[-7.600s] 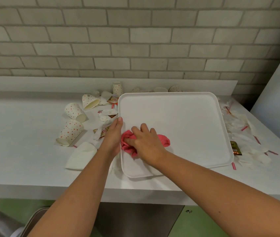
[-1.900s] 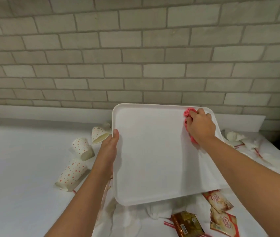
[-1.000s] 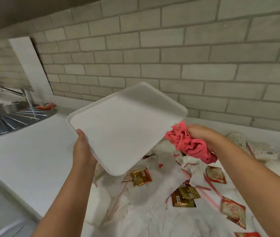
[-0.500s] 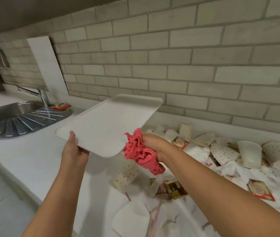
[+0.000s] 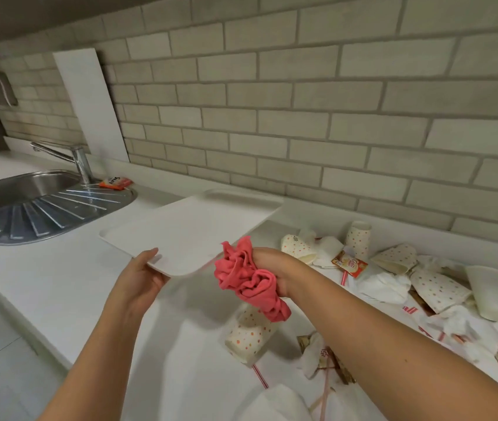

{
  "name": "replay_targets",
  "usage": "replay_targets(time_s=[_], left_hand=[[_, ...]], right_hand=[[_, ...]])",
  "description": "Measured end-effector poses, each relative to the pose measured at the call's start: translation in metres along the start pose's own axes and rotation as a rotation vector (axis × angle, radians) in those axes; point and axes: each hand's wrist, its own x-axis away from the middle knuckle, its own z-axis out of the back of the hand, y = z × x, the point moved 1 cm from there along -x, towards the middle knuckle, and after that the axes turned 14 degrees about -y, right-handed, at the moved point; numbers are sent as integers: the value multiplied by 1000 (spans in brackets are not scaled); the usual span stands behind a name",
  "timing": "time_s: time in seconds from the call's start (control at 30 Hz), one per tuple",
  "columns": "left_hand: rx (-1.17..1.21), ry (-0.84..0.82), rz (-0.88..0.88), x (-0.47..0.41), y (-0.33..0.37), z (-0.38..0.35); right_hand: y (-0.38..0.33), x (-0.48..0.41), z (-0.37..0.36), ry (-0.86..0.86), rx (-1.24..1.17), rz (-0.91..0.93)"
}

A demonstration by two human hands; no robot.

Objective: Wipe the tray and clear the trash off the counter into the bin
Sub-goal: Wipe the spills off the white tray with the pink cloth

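"Tray (image 5: 193,229) first: where was it?"
"Roughly level over the white counter (image 5: 59,284), to the right of the sink (image 5: 13,189). The left hand (image 5: 141,278) gripped its near edge, thumb on top. Whether its far end touched the counter, I could not tell."
"And the right hand (image 5: 275,268)?"
"Clenched round a bunched pink cloth (image 5: 247,281), just beside the tray's near corner."
"What did the containers hold?"
"The tray showed only its bare white face. Several dotted paper cups (image 5: 250,332) lay on their sides among crumpled napkins (image 5: 384,284) and striped straws (image 5: 260,372). A single upright cup (image 5: 358,238) stood by the wall, its inside hidden. A plain white cup (image 5: 492,294) lay further right."
"Any writing?"
"An orange packet (image 5: 115,181) beside the tap (image 5: 80,159) and a red-and-yellow sachet (image 5: 349,264) among the cups both bore lettering, too blurred to read."
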Motion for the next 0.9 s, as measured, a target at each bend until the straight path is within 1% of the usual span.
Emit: replay_targets(time_s=[0.13,0.27,0.43,0.53,0.7,0.8,0.9], left_hand=[[-5,49,-19,-24,-15,15],[23,111,-24,-41,-32,26],[-15,149,37,-57,-51,42],[-21,144,49,-62,-62,45],[2,180,44,-71,-71,48],[-24,201,47,-78,-74,46],[-63,215,70,-82,-79,49]], right_hand=[[-4,4,21,6,-95,-4],[1,6,36,56,-110,-14],[-2,13,40,39,-198,-14],[-5,15,42,39,-258,-3],[-6,16,50,55,-271,21],[-7,22,50,79,-282,39],[-5,23,50,92,-248,15]])
